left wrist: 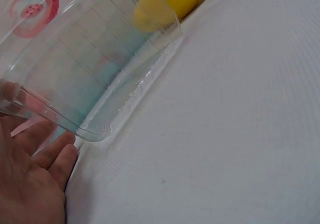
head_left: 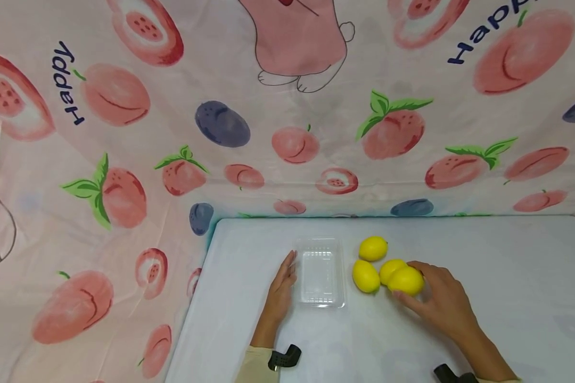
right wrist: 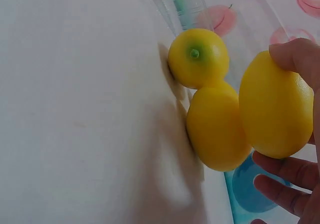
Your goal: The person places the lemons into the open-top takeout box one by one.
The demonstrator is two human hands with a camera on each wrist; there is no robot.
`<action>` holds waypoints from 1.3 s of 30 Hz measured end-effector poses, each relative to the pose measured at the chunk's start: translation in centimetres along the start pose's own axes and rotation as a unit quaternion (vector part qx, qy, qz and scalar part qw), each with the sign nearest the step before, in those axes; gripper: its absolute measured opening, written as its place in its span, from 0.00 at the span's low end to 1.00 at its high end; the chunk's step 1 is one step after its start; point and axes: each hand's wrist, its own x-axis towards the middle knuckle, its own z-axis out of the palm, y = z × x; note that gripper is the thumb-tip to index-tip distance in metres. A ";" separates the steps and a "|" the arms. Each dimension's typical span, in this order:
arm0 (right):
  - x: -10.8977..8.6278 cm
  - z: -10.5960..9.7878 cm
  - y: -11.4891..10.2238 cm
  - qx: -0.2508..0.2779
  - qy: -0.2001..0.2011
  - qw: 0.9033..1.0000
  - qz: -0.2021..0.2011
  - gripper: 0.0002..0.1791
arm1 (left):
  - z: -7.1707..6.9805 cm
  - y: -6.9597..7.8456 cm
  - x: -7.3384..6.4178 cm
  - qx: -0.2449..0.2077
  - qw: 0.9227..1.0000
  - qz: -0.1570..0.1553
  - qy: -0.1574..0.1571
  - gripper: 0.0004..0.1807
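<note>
My right hand grips a yellow lemon between thumb and fingers; the right wrist view shows this lemon raised off the table. Partly behind it in the head view lies a second lemon. Two more lie just left, one lemon nearer me and another lemon farther back. A clear plastic container, with no fruit inside, stands left of the lemons. Along its left side rests my left hand, fingers extended at the wall; in the left wrist view the fingers are relaxed beside the container's edge.
A white cloth covers the table. Behind and to the left hangs a pink fruit-print cloth, meeting the table's back and left edges. Each wrist carries a black strapped device, such as the left one's wrist mount.
</note>
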 end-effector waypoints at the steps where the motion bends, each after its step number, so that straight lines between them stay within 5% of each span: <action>1: 0.2 0.0 -0.1 0.001 0.001 1.000 -0.003 0.41 | 0.0 0.0 0.0 0.000 1.000 0.000 0.000 0.30; 12: 2.1 0.6 -1.5 0.017 0.014 0.999 -0.044 0.39 | -0.1 0.1 0.1 -0.001 1.000 0.003 -0.005 0.30; 39: 6.4 5.0 -8.5 0.110 -0.027 0.993 -0.034 0.40 | 0.0 0.1 0.1 0.019 1.000 -0.005 0.005 0.29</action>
